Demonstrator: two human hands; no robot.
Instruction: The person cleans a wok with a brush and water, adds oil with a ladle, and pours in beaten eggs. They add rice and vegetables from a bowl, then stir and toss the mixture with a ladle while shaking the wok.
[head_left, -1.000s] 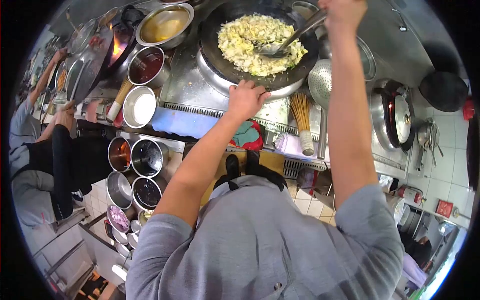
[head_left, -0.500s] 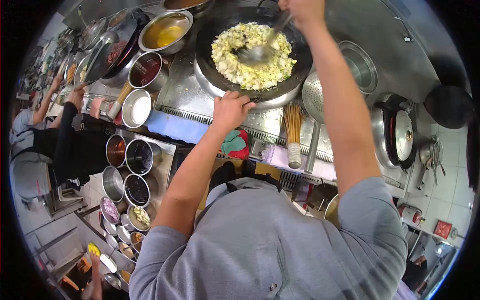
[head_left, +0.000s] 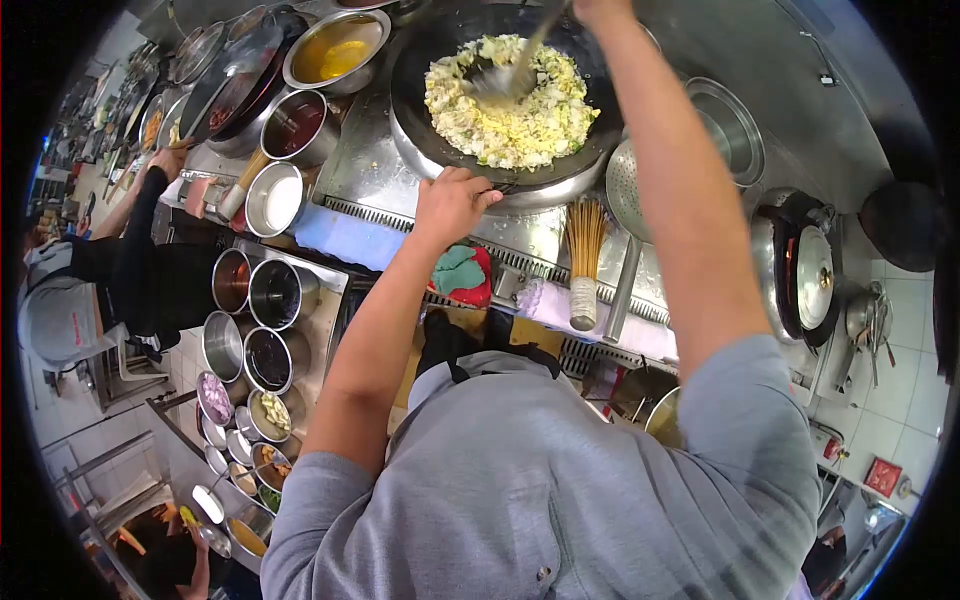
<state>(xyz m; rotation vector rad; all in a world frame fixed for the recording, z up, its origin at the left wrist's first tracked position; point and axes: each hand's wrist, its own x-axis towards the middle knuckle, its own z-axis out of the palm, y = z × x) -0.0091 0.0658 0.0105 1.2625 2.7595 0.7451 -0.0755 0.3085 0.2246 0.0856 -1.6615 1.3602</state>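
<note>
A large dark wok (head_left: 412,95) sits on the stove ring in front of me, with fried rice (head_left: 530,135) and bits of yellow egg and green spread in a ring inside. My left hand (head_left: 452,205) is closed on the wok's near edge, where a small handle shows by the thumb. At the top of the view, partly cut off, my right hand (head_left: 600,12) grips the long handle of a ladle (head_left: 508,84). The ladle's bowl is blurred by motion and lies in the rice, left of the middle.
A bowl of yellow liquid (head_left: 340,58) and a pot of red sauce (head_left: 298,125) stand left of the wok. A bamboo brush (head_left: 584,262) and a strainer (head_left: 630,200) lie on the right. Lidded cookware (head_left: 812,275) stands farther right. Another person (head_left: 150,240) works at the left.
My right hand has moved up, partly out of view. The ladle's bowl has shifted left and up through the rice. My left hand stays on the wok's edge.
</note>
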